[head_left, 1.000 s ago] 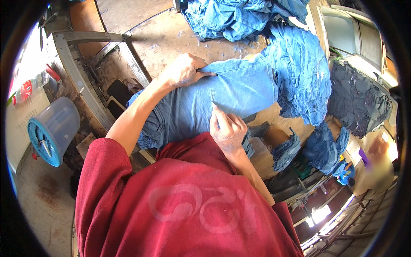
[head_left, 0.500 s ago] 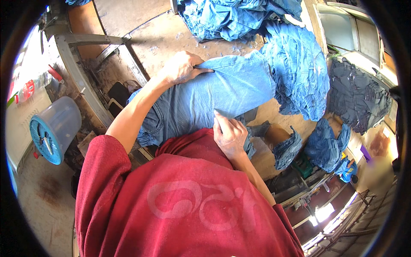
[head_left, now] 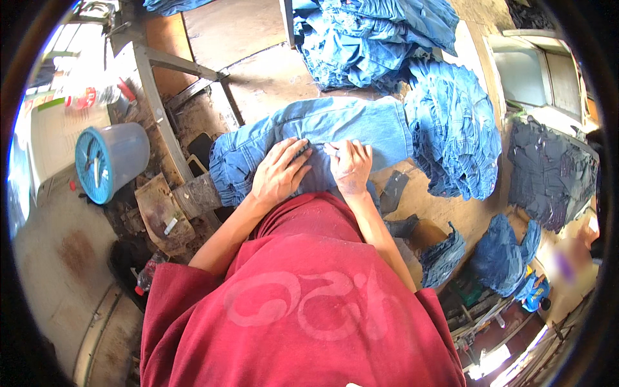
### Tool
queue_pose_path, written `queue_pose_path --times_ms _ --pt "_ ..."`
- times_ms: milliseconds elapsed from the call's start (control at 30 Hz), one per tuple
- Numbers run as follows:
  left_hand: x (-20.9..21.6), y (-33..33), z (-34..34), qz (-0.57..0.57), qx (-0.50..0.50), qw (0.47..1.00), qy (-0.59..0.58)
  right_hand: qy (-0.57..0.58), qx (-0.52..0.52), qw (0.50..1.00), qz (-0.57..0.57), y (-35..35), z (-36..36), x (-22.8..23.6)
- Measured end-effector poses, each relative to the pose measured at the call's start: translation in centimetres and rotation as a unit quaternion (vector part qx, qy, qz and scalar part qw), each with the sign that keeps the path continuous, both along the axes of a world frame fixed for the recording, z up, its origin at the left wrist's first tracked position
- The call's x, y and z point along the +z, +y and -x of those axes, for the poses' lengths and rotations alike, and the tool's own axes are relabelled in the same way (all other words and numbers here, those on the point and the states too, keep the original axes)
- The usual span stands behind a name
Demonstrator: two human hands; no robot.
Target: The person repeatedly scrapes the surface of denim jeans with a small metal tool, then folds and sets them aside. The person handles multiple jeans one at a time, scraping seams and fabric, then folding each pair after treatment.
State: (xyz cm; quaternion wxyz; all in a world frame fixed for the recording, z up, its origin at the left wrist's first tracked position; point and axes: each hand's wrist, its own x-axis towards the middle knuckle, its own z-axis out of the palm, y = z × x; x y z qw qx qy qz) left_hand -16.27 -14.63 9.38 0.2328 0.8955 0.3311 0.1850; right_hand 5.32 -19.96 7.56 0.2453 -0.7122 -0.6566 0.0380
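Observation:
A pair of light blue denim trousers (head_left: 380, 132) lies across in front of me, its gathered waistband at the left and a straight leg end at the right. My left hand (head_left: 282, 171) rests on the denim, fingers curled around a small dark tool (head_left: 300, 151); its exact kind is hard to make out. Just to the right, my right hand (head_left: 351, 166) pinches a bit of the trousers between thumb and fingers. The two hands are close together but apart.
Crumpled blue denim garments (head_left: 361, 48) are heaped beyond the trousers, with another denim pile (head_left: 454, 129) at the right. Dark garments (head_left: 551, 174) lie farther right. At the left stand a clear bucket with a blue lid (head_left: 97, 164) and a metal frame (head_left: 155, 97).
My left hand has come down from the trousers' far edge to their middle, beside the right hand. The right hand has moved up onto the denim. The view has shifted.

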Motion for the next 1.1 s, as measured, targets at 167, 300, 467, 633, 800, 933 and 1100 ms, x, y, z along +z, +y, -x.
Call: queue_pose_path --times_ms 167,300,467,633,800,933,1100 --pt "-0.5 0.3 0.4 -0.03 0.007 0.999 -0.023 -0.048 -0.036 0.998 0.01 -0.3 -4.1 -0.1" --pt "0.5 0.0 0.0 -0.025 0.029 0.999 -0.024 0.022 -0.009 0.998 0.057 -0.8 -5.0 0.4" --pt "0.3 -0.6 -2.4 -0.048 0.124 0.99 -0.054 0.195 -0.035 0.971 0.137 -0.5 -4.3 1.8" --pt "0.4 -0.6 -3.8 -0.045 0.179 0.981 -0.069 0.327 -0.063 0.928 0.169 -0.9 -3.6 3.0" --pt "1.2 -1.0 -4.0 -0.017 0.219 0.971 -0.093 0.496 -0.096 0.805 0.311 -0.7 -1.7 2.0" --pt "1.4 -1.3 -3.8 0.001 0.232 0.97 -0.071 0.6 -0.184 0.717 0.303 -0.6 -1.2 1.0" --pt "2.5 -0.5 -3.8 0.04 0.244 0.968 -0.05 0.697 -0.199 0.616 0.307 -1.3 -3.1 1.4"
